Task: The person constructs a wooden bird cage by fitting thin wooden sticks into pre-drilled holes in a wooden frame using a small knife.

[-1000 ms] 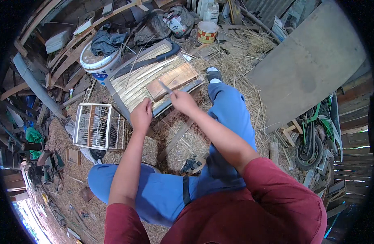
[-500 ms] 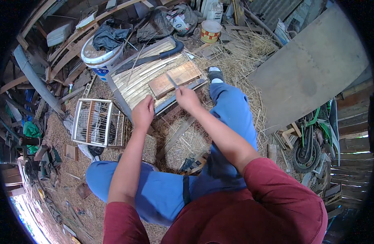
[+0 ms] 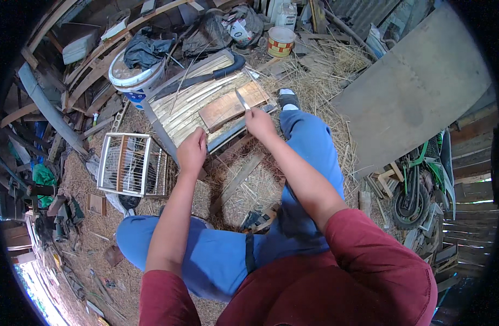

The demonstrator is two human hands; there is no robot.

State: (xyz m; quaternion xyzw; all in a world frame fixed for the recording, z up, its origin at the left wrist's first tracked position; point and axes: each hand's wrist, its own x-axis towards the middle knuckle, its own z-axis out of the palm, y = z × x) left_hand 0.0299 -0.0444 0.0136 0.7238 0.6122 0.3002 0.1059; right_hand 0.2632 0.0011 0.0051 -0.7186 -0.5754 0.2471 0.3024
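Note:
My right hand (image 3: pixel 259 120) is closed around a knife (image 3: pixel 242 99). Its blade points up and away, over a reddish-brown wooden board (image 3: pixel 222 112). The board lies on a low bench-like surface (image 3: pixel 161 126) spread with pale wooden strips (image 3: pixel 176 120). At the board's near left corner, my left hand (image 3: pixel 192 148) has its fingers pressed together; what they hold, if anything, is too small to make out. Behind the board, a long dark blade with a curved black handle (image 3: pixel 229 67) rests across the strips.
A white bucket (image 3: pixel 136 81) topped with black plastic stands left of the bench. Nearer on the left is a wire-barred cage (image 3: pixel 131 164). Beyond stands a red-and-yellow patterned tub (image 3: pixel 281 42). A large flat sheet (image 3: pixel 418 92) leans at right, near a green-framed motorbike (image 3: pixel 412 190). Straw litters the ground.
My right hand has shifted slightly right and nearer the far end of the board, carrying the knife along. My left hand stays almost in place.

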